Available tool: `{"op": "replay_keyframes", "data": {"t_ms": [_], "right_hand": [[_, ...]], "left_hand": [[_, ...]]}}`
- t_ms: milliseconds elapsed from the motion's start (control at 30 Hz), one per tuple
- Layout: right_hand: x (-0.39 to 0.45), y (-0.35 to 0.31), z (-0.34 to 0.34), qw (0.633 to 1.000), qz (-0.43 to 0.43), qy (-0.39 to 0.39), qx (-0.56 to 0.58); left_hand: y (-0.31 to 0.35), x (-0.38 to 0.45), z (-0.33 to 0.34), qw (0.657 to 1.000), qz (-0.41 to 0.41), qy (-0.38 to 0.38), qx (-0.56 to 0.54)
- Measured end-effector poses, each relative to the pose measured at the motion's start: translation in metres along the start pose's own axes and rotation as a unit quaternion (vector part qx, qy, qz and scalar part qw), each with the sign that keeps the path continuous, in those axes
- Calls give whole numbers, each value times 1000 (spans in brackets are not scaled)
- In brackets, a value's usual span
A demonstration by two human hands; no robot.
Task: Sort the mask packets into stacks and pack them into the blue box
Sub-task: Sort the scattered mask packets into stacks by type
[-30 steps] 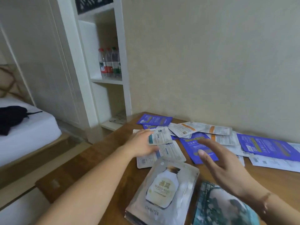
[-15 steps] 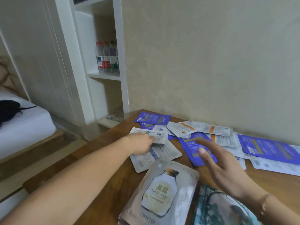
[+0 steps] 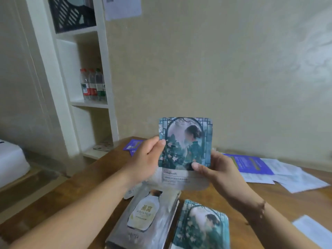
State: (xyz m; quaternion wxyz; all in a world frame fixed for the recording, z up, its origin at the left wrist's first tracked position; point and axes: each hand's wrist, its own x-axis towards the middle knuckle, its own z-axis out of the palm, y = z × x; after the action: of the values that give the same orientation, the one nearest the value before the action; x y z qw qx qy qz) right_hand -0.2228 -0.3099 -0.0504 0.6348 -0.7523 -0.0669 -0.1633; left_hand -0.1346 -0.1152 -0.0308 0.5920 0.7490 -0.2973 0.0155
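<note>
- Wooden table (image 3: 71,193) filled the lower half of the view, pushed up against a plain cream wall (image 3: 224,69).
- Off to the left stood a white shelf unit (image 3: 106,87) with a few water bottles (image 3: 92,85) on one shelf and a dark slatted crate (image 3: 71,13) on the one above. A sheet of paper (image 3: 122,7) was stuck on the wall near the top.
- Both hands held one teal mask packet (image 3: 185,151) upright above the table, picture side toward the camera. Left hand (image 3: 143,159) pinched its left edge, thumb on the front; right hand (image 3: 219,169) gripped the lower right corner, thumb also on the front.
- Below them sat two stacks side by side: a silver stack (image 3: 143,216) with a white bottle printed on top, and a teal stack (image 3: 201,225) showing the same picture as the held packet.
- Loose blue packets (image 3: 251,163) and white packets (image 3: 287,177) lay scattered by the wall on the right, with another blue packet (image 3: 132,145) peeking out behind the left hand.
- Pretty blurry overall. Small print on the packets was unreadable, both stacks were cut off by the bottom edge, and a white thing (image 3: 9,162) at the far left was only partly in shot. No blue box in view that I could make out.
</note>
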Motion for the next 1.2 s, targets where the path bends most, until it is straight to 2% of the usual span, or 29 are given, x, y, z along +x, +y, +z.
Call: {"op": "replay_keyframes", "data": {"t_ms": [67, 133, 200, 300, 433, 600, 800, 900, 967, 1033, 1100, 1200], "right_hand": [[-14, -9, -7, 999, 7, 31, 36], [-31, -15, -15, 996, 31, 37, 71], [-50, -19, -21, 990, 67, 40, 119], [-83, -16, -22, 981, 110, 70, 143], [-124, 2, -18, 982, 155, 98, -48], [-146, 19, -12, 973, 198, 8, -117], [-146, 29, -6, 956, 201, -36, -211], [-144, 33, -8, 939, 184, -4, -291], [-137, 32, -18, 915, 132, 57, -377], [-125, 32, -31, 894, 70, 89, -433], [-109, 37, -37, 885, 28, 23, -464], [-85, 46, -25, 855, 24, -156, -494]], "left_hand": [[18, -5, 19, 995, -48, 3, -84], [30, -5, 30, 987, -48, -29, -153], [37, 1, 36, 983, -45, -41, -172], [32, 11, 45, 997, -53, -17, -53], [4, 13, 61, 988, -58, -87, 116], [-26, 1, 79, 917, -19, -168, 362], [-36, -9, 92, 856, 51, -196, 475], [-20, -27, 83, 820, 128, -168, 532], [-7, -63, 69, 831, 196, -97, 511], [0, -113, 55, 838, 223, -50, 496], [-5, -157, 48, 842, 206, -58, 496], [-21, -195, 52, 845, 138, -89, 509]]}}
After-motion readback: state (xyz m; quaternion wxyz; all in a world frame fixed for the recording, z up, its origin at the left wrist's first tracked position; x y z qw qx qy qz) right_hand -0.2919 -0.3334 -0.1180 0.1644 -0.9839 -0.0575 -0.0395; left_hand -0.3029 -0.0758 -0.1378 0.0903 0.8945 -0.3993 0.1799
